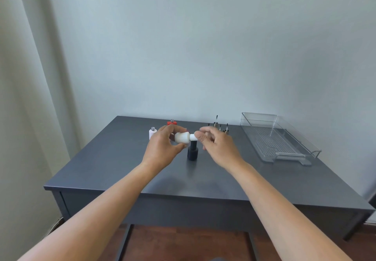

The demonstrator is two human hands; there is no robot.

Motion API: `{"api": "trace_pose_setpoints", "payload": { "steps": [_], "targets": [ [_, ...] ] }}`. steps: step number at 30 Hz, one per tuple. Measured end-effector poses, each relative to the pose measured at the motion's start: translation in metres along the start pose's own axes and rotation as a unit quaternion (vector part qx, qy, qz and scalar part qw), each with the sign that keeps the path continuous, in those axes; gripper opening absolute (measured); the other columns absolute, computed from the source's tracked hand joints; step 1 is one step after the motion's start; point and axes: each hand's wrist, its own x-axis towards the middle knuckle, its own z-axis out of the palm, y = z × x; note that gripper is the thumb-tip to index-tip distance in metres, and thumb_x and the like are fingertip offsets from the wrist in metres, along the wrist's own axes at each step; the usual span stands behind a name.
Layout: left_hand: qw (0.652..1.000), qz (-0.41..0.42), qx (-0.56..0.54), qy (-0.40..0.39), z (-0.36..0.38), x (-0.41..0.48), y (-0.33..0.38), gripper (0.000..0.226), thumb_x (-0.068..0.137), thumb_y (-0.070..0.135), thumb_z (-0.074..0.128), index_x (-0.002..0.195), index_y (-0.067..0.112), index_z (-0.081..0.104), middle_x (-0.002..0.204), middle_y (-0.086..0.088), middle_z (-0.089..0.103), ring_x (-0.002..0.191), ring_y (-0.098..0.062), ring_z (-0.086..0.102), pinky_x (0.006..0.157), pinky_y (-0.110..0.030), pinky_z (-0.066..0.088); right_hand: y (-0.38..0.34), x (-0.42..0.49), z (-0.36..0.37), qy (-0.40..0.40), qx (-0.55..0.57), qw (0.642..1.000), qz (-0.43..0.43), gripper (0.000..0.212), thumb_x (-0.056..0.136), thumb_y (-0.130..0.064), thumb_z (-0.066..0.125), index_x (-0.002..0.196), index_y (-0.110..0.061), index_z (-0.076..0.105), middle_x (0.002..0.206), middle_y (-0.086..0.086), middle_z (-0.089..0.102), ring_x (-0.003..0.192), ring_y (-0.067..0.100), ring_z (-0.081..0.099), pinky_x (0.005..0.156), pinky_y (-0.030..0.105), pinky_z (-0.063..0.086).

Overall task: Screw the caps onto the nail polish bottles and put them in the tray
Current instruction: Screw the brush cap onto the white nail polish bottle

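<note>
My left hand [162, 147] holds a white nail polish bottle [181, 137] sideways above the table. Its white cap [194, 137] points right, and the fingertips of my right hand [215, 145] pinch that cap. Below them a black capped bottle [192, 151] stands upright on the grey table [122, 159]. An open pale pink bottle [152, 133] and an open red bottle [172, 122] stand at the back left. Several brush caps [220, 127] stand at the back behind my right hand. The clear plastic tray [293, 155] lies on the right.
A pale wall rises right behind the table. A curtain [30, 97] hangs on the left. The table's front edge is near me, with wooden floor [187, 244] below.
</note>
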Motion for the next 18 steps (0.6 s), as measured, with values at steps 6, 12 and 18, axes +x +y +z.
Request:
{"api": "trace_pose_setpoints", "payload": {
  "steps": [6,12,18],
  "targets": [
    [1.000,-0.001,0.007,-0.003,0.0007,0.0006,-0.0004,0.038,0.077,0.018,0.081,0.094,0.045,0.061,0.103,0.015,0.065,0.091,0.007,0.055,0.072,0.000,0.038,0.0035,0.0009,0.0058,0.015,-0.006,0.999,-0.052,0.022,0.087,-0.031,0.065,0.094,-0.047,0.052,0.073,-0.021,0.058,0.065,0.005,0.053,0.065,0.031,0.048],
    [1.000,0.007,0.008,0.003,0.0052,-0.0007,-0.0006,0.032,0.078,0.014,0.080,0.099,0.032,0.065,0.100,0.020,0.063,0.092,0.009,0.054,0.073,-0.003,0.038,0.0015,-0.0001,0.0042,-0.002,-0.028,0.999,-0.029,0.033,0.097,-0.051,0.041,0.086,-0.027,0.060,0.065,-0.002,0.065,0.065,0.020,0.059,0.067,0.042,0.052],
    [1.000,0.015,0.007,-0.001,0.0078,-0.0032,-0.0037,0.031,0.077,0.010,0.080,0.102,0.025,0.067,0.100,0.026,0.061,0.091,0.009,0.054,0.074,0.003,0.036,0.0002,-0.0010,-0.0020,-0.028,-0.035,0.999,0.028,0.059,0.088,-0.074,0.026,0.072,-0.027,0.058,0.051,-0.017,0.061,0.061,0.014,0.059,0.065,0.037,0.050]
  ]
}}
